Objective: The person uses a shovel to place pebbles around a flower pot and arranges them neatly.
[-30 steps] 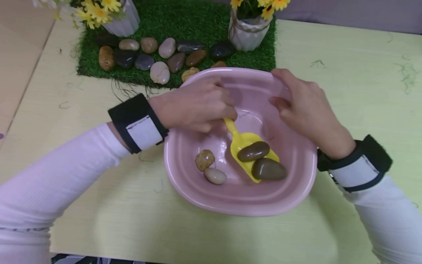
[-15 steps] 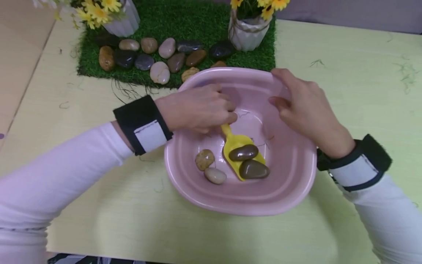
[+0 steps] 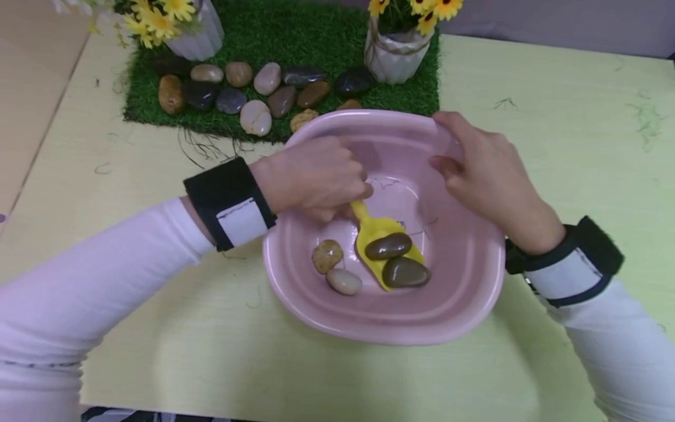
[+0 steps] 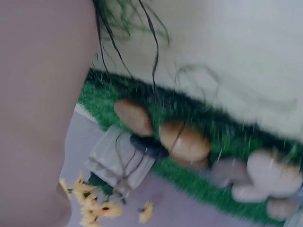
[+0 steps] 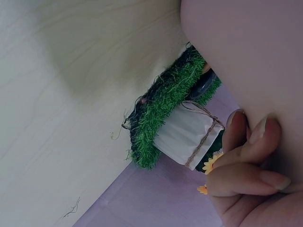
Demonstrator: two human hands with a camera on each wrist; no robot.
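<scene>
- Basin [image 3: 379, 322], pink, on table [image 3: 554, 117]: two loose stones [image 3: 335, 268] inside.
- Scoop [image 3: 381, 246], yellow, light, stiff; carries two smooth, heavy, roll-prone stones [image 3: 396, 262]; hold by handle.
- Left hand [image 3: 316, 176]: grip clamped on handle; scoop drawn slightly nearer than before.
- Right hand [image 3: 487, 170]: grip pinches far rim, unchanged.
</scene>
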